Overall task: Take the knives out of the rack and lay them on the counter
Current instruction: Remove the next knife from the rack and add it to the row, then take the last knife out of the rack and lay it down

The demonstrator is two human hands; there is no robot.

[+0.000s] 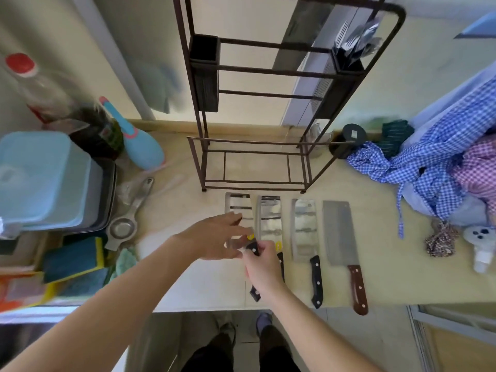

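on the counter point(375, 264), right hand point(261, 267) grips a shiny black-handled cleaver point(239, 208); left hand point(214, 237) spread loose.

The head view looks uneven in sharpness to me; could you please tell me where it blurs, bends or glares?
Head view: the bottle and blue tub at the left edge are smeared; the rack bars bow from wide-angle distortion; the shiny cleavers' blades mirror the rack; both hands are slightly soft.

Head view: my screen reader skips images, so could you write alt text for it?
Two bare hands set a black-handled cleaver at the left end of a row of four on the counter, right hand gripping its handle, left hand over the blade. Behind stands the dark metal rack.
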